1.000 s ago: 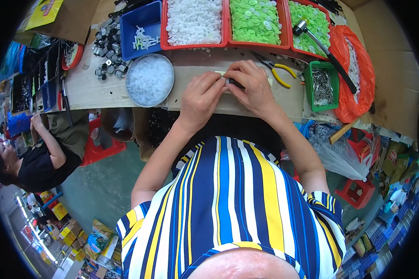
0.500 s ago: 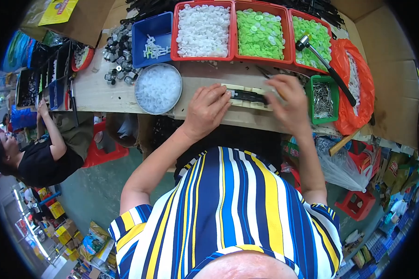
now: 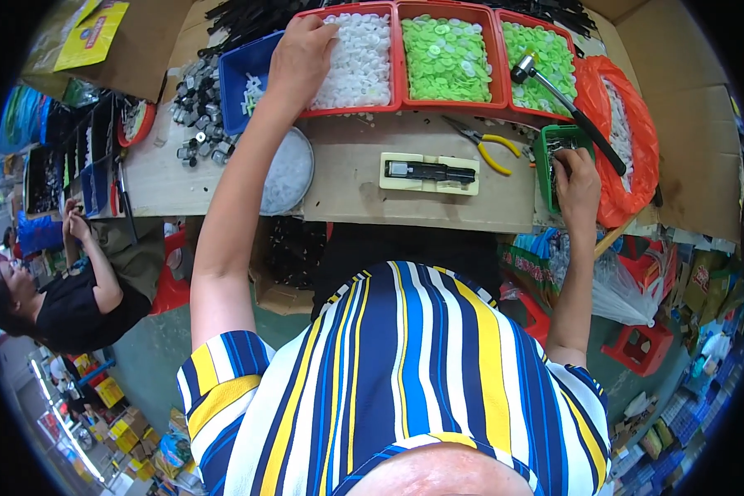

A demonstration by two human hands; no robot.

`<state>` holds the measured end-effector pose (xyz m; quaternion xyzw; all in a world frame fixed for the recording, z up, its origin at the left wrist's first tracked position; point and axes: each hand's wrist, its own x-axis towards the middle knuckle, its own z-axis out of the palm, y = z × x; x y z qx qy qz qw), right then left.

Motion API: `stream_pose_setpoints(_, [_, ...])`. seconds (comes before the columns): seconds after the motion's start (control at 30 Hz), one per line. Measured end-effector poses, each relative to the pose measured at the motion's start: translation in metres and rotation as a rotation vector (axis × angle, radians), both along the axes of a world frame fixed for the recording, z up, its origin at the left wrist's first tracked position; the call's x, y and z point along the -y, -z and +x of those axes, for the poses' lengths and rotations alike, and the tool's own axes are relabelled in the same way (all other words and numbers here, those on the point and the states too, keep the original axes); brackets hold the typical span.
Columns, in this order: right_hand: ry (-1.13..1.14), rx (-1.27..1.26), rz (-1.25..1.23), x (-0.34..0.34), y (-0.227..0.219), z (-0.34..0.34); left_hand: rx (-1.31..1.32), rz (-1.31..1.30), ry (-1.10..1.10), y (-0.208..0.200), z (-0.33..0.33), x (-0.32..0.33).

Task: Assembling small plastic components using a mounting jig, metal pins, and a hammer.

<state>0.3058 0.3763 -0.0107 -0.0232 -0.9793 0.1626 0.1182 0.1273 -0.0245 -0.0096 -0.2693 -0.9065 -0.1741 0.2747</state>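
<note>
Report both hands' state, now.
Left hand: fingers bent over the white pieces; grip cannot be told.
Right hand: fingers bent at the green bin; grip cannot be told.

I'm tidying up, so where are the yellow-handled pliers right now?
In the head view, right of centre: the pliers lie on the table between the cream block and the green tray, below the middle red bin.

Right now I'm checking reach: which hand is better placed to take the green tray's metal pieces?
Probably the right hand, which is at the green tray; the left hand is farther, by the white pieces.
</note>
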Motion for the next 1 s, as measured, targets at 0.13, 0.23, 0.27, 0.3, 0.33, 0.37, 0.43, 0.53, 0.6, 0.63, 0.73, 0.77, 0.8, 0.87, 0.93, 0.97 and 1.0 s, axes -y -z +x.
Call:
stream_pose_setpoints(0.13, [-0.023,-0.002,-0.041,-0.004,0.002,-0.003,0.043,-0.078,0.018,-0.002,-0.013,0.004])
stream_pose_setpoints(0.23, [0.015,0.016,-0.119,-0.002,0.001,-0.005,0.073,-0.101,0.018,-0.012,-0.01,0.003])
stream_pose_setpoints(0.27, [0.024,0.005,-0.149,-0.003,0.0,-0.005,0.073,-0.099,0.025,-0.011,-0.012,0.002])
stream_pose_setpoints(0.3, [0.031,-0.006,-0.181,-0.004,-0.001,-0.004,0.068,-0.083,0.037,-0.01,-0.013,0.004])
stream_pose_setpoints(0.33, [0.034,-0.006,-0.181,-0.006,0.001,-0.004,0.062,-0.068,0.047,-0.01,-0.013,0.005])
stream_pose_setpoints(0.37, [0.035,-0.03,-0.224,-0.01,0.004,-0.004,0.062,-0.069,0.049,-0.007,-0.014,0.005])
stream_pose_setpoints(0.43, [0.033,-0.056,-0.273,-0.013,0.007,-0.004,0.099,-0.04,0.042,-0.006,-0.013,0.005])
stream_pose_setpoints(0.53, [0.046,-0.101,-0.273,-0.014,0.009,0.0,0.16,-0.025,0.005,-0.012,-0.004,0.001])
stream_pose_setpoints(0.6, [0.085,-0.116,-0.289,-0.015,0.01,0.002,0.147,-0.041,0.017,-0.011,-0.001,0.002])
stream_pose_setpoints(0.63, [0.079,-0.116,-0.296,-0.015,0.009,0.003,0.134,-0.052,0.032,-0.011,0.0,0.003])
stream_pose_setpoints(0.73, [0.063,-0.161,-0.362,-0.009,0.002,0.004,0.125,-0.09,0.025,-0.011,0.003,0.003])
stream_pose_setpoints(0.77, [0.056,-0.16,-0.367,-0.006,0.0,0.002,0.101,-0.092,0.022,-0.008,0.002,0.002])
stream_pose_setpoints(0.8, [0.026,-0.196,-0.359,-0.003,-0.001,0.0,0.101,-0.095,0.018,-0.007,0.001,0.001])
stream_pose_setpoints(0.87, [-0.007,-0.231,-0.351,0.006,-0.006,-0.004,0.092,-0.064,0.031,-0.005,0.0,0.0])
stream_pose_setpoints(0.93, [-0.054,-0.246,-0.367,0.016,-0.011,-0.01,0.092,-0.046,0.033,-0.006,0.002,-0.002])
stream_pose_setpoints(0.97, [-0.055,-0.245,-0.365,0.022,-0.012,-0.012,0.091,-0.027,0.037,-0.006,0.002,-0.003])
stream_pose_setpoints(1.0, [-0.072,-0.248,-0.382,0.029,-0.013,-0.015,0.091,-0.025,0.034,-0.006,0.002,-0.004])
